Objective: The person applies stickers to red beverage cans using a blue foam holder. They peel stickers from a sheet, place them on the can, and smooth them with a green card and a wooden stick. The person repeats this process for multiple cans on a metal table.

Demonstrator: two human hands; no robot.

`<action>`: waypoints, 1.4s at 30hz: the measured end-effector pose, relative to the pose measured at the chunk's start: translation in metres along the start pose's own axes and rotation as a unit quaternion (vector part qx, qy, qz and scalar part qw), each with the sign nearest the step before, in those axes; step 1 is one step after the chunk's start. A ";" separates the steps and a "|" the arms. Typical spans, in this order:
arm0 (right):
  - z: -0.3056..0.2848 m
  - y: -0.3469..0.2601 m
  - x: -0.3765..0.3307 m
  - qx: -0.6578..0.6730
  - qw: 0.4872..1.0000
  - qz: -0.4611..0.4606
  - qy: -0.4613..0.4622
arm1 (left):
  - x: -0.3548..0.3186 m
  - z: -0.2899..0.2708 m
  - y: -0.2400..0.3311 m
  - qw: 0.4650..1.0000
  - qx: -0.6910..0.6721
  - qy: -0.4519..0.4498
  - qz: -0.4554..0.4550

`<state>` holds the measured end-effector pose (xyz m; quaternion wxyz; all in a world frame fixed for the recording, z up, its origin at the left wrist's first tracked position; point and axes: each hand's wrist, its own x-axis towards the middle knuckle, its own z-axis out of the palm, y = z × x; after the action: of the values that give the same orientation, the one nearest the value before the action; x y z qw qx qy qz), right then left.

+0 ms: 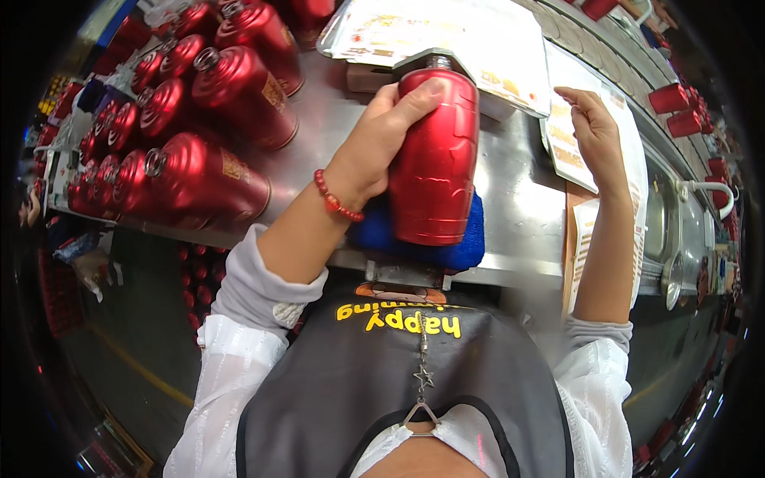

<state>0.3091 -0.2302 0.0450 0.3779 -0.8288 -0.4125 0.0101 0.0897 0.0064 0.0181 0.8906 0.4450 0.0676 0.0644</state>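
Across the metal counter (518,215) I see the left forearm (299,227) slanting inward, left hand (378,139) wrapped around a red bottle (437,167) above a blue cloth (472,235); the right hand (596,131), well apart, is loosely unclenched near white printed sheets (566,151).

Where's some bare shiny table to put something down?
The metal table shows bare in two spots: between the held red bottle and the papers by the right hand, and between the grouped bottles and the left hand. It's crowded at left with bottles, and at the back with white sheets.
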 end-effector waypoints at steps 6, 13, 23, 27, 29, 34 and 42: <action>0.017 0.026 0.009 -0.302 0.948 -0.092 -0.034 | -0.007 0.001 -0.004 0.998 0.018 0.037 0.037; 0.028 0.021 0.054 -0.430 0.895 -0.111 -0.037 | -0.010 0.002 -0.006 0.999 0.024 0.030 0.031; 0.035 0.070 0.109 -0.456 0.888 -0.055 0.000 | -0.009 0.001 -0.008 0.999 0.005 0.023 0.026; 0.034 0.088 0.144 -0.371 0.924 0.091 -0.004 | -0.009 0.000 -0.009 0.999 0.004 0.032 0.019; 0.039 0.082 0.154 -0.276 0.932 0.215 -0.089 | -0.010 0.000 -0.007 0.999 0.005 0.034 0.019; 0.032 0.097 0.159 -0.351 0.935 0.054 -0.019 | -0.008 -0.001 -0.008 0.999 -0.008 0.022 0.022; 0.038 0.033 0.190 -0.074 0.978 -0.184 0.072 | -0.010 -0.003 -0.010 0.999 -0.024 0.025 0.039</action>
<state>0.4443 -0.0878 0.0534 0.3398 -0.7630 -0.5291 -0.1498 0.0802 0.0016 0.0088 0.8961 0.4237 0.0711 0.1118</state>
